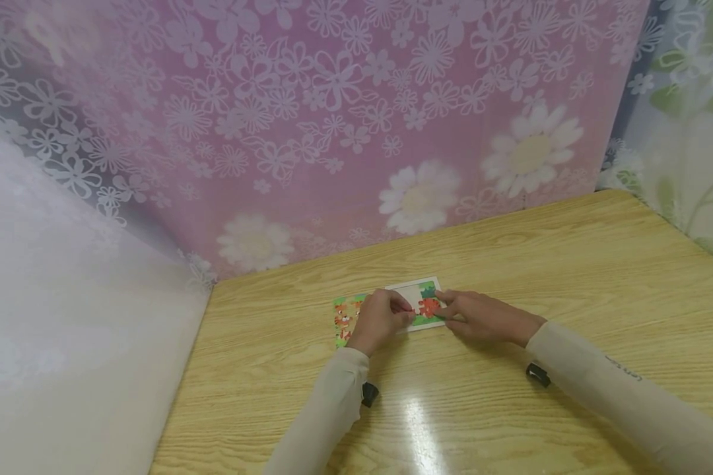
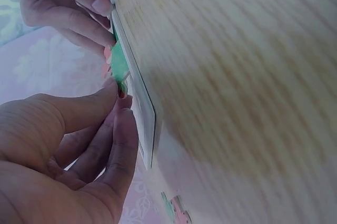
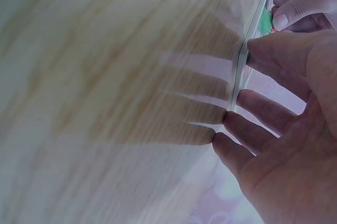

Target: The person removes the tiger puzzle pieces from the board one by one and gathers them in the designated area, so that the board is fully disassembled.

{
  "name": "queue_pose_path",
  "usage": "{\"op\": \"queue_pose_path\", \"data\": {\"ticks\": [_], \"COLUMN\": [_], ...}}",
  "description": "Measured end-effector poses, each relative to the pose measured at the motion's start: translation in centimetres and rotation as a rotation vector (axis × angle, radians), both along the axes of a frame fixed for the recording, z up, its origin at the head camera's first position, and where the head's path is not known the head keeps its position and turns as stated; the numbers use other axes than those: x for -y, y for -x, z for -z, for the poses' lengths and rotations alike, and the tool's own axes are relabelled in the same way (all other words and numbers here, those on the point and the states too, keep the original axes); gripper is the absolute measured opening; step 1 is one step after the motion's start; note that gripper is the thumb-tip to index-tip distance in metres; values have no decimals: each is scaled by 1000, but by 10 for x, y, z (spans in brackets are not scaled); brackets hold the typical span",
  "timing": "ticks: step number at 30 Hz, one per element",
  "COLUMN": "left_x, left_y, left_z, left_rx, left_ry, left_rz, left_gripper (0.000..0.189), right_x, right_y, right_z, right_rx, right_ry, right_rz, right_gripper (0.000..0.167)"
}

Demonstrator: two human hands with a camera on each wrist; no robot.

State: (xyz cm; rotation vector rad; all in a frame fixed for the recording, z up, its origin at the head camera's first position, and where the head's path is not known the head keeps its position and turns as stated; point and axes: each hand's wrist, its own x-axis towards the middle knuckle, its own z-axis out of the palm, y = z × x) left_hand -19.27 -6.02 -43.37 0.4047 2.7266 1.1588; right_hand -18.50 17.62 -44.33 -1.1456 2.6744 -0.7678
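Note:
On the table lies a jigsaw puzzle tray point(image 1: 405, 291) with a white border, its right side filled with green and red picture pieces point(image 1: 430, 307). My left hand point(image 1: 381, 320) is over the tray's left part, pinching a small green and red puzzle piece point(image 2: 119, 63) between thumb and fingertips, low over the tray. From the right, my right hand point(image 1: 481, 316) reaches to the tray; its spread fingers touch the right edge and border, as the right wrist view point(image 3: 289, 97) also shows. The left hand hides part of the tray.
Loose puzzle pieces point(image 1: 342, 320) with orange tiger and green parts lie left of the tray, partly behind the left hand. The wood-grain table point(image 1: 570, 277) meets a pink flowered curtain point(image 1: 333, 132) at the back and a pale sheet point(image 1: 83, 330) at the left.

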Motion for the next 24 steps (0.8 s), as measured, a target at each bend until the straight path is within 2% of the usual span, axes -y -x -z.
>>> {"op": "queue_pose_path", "data": {"ticks": [9, 13, 24], "left_x": [7, 14, 42], "left_y": [-1, 1, 3], "left_z": [1, -2, -6], "left_rx": [-47, -53, -37], "left_ry": [-46, -46, 7], "left_rz": [9, -7, -65], "left_gripper": [7, 7, 6], "right_x": [0, 0, 0], "right_y": [1, 0, -2], "right_z": [2, 2, 1], "right_rx": [-1, 4, -5], "right_ry": [-8, -11, -14], "right_rz": [13, 21, 21], "right_gripper": [29, 30, 28]}}
